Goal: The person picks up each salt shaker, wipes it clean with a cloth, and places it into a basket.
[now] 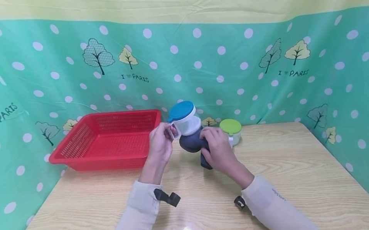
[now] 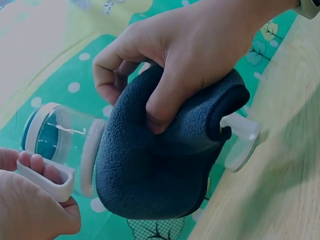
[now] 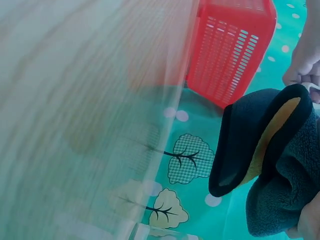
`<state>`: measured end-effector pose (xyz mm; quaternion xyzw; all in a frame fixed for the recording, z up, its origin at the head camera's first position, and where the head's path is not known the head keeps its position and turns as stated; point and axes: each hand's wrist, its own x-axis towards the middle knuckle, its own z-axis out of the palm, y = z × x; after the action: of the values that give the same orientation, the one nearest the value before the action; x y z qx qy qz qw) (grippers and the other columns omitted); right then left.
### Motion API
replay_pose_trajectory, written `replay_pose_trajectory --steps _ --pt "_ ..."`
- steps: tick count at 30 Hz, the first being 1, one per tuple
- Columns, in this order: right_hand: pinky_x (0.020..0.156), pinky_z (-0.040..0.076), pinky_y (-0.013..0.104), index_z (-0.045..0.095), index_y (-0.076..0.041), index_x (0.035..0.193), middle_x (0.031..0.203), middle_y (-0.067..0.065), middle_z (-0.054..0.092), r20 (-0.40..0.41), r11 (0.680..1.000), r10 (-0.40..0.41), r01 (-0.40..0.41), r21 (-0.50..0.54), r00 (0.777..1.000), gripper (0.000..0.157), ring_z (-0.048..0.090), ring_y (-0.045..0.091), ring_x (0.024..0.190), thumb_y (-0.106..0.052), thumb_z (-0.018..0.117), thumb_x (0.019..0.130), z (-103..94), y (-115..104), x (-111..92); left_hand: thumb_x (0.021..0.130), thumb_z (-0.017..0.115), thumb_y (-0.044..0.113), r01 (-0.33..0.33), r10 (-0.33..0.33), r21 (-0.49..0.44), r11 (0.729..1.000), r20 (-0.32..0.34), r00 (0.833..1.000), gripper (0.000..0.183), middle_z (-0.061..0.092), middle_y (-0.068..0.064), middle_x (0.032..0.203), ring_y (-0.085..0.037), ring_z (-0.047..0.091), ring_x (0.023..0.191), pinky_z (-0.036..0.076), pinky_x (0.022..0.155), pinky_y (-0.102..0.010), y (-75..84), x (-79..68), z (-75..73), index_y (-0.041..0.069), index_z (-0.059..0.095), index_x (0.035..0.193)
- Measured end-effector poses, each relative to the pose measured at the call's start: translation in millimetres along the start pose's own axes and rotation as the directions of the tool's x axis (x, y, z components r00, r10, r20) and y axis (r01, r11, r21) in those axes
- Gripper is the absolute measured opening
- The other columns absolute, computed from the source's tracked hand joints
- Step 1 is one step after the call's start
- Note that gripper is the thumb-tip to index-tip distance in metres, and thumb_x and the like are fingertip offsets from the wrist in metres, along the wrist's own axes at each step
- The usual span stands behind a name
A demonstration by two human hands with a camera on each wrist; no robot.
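My left hand (image 1: 160,141) holds a clear jar (image 1: 189,125) by its white handle (image 2: 47,181). The jar has a blue lid (image 1: 182,110) and leans slightly, lifted above the table. In my right hand (image 1: 219,148) is a dark navy fleece cloth (image 1: 190,143), gripped with the thumb on its near side and pressed against the jar's base. A yellowish inner face (image 3: 272,132) shows between the cloth's dark-edged folds in the right wrist view. The cloth hides the jar's underside. Behind my right hand stands a second jar (image 1: 237,137) with a green lid (image 1: 230,126).
A red plastic basket (image 1: 107,163) with slotted sides sits at the back left of the wooden table (image 1: 282,164). A green dotted curtain (image 1: 196,74) with printed trees hangs behind and along both sides of the table.
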<state>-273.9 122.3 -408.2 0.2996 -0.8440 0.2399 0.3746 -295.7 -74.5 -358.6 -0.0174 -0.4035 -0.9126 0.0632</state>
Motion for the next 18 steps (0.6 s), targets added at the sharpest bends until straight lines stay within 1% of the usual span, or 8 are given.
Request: replay_pose_trajectory --steps 6,11,15,18 --pt "0.089 0.047 0.056 0.056 -0.005 0.106 0.120 0.017 0.062 0.014 1.000 -0.001 0.001 -0.008 1.000 0.040 0.055 0.041 0.106 0.005 0.079 0.075 -2.8 0.8 0.4 0.093 0.051 -0.002 -0.027 0.029 0.036 0.999 -0.032 0.999 0.025 0.050 -0.007 0.081 -0.013 0.053 0.065 0.047 0.071 -0.021 -0.9 2.6 -3.0 0.004 0.062 0.071" --pt "0.087 0.046 0.051 0.057 -0.003 0.106 0.118 0.018 0.062 -0.016 1.000 -0.002 0.002 -0.002 1.000 0.039 0.055 0.041 0.102 0.005 0.079 0.075 -5.1 3.1 1.7 0.094 0.051 0.000 -0.052 0.055 0.061 0.997 -0.041 0.998 0.025 0.050 -0.008 0.087 -0.014 0.054 0.068 0.048 0.076 -0.024 -1.2 3.6 -5.1 0.004 0.063 0.071" --pt "0.087 0.045 0.051 0.057 -0.002 0.106 0.117 0.019 0.062 -0.039 1.000 -0.013 0.013 -0.007 0.999 0.039 0.055 0.042 0.101 0.005 0.078 0.074 -6.1 4.4 2.6 0.094 0.051 0.001 -0.062 0.066 0.075 0.995 -0.048 0.997 0.026 0.050 -0.008 0.090 -0.015 0.054 0.069 0.048 0.078 -0.024 -0.8 3.5 -5.9 0.005 0.064 0.072" --pt "0.087 0.045 0.051 0.057 -0.003 0.106 0.117 0.019 0.062 -0.038 1.000 0.000 -0.001 -0.016 0.999 0.038 0.055 0.042 0.101 0.005 0.078 0.075 -6.8 4.3 2.7 0.094 0.051 0.001 -0.076 0.081 0.089 0.993 -0.053 0.995 0.028 0.051 -0.008 0.088 -0.014 0.054 0.069 0.048 0.078 -0.025 -0.8 3.8 -5.8 0.005 0.062 0.069"
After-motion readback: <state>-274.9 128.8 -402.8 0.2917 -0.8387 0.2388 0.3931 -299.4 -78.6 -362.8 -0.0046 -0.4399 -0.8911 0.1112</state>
